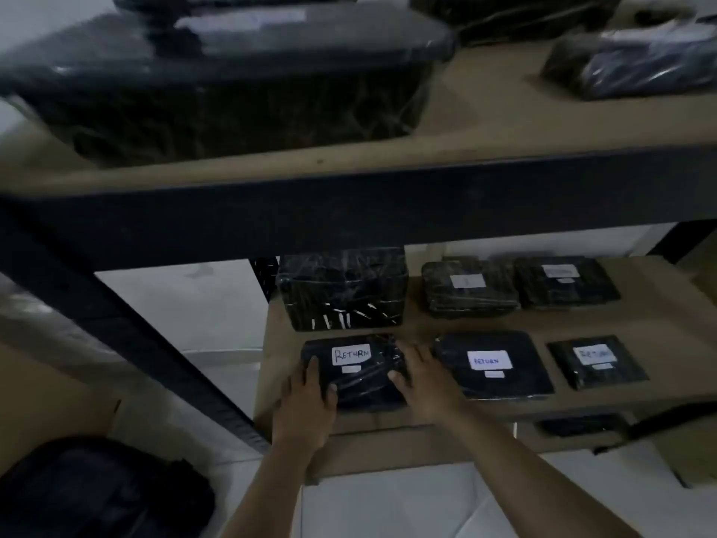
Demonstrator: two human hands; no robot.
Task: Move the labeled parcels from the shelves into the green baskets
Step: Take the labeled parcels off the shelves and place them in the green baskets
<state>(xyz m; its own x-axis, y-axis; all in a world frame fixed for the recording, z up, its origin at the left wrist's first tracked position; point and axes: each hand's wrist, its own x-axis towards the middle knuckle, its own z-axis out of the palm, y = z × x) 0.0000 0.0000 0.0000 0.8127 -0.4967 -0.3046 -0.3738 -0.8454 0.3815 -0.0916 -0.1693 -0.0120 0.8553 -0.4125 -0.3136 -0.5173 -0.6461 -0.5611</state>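
A black wrapped parcel point(359, 376) with a white "RETURN" label lies at the front left of the lower shelf point(640, 324). My left hand point(308, 399) grips its left edge, thumb on top. My right hand point(421, 382) grips its right edge, thumb over the wrap. Beside it lie two more labeled black parcels, one in the middle point(492, 366) and one to the right point(595, 361). No green basket is in view.
Behind these sit a bulky wrapped block point(343, 289) and two flat labeled parcels point(469, 289) point(564, 279). The upper shelf point(388, 165) carries large wrapped boxes point(217, 83) and juts out overhead. A dark diagonal brace point(128, 320) and a dark bag point(97, 495) stand to the left.
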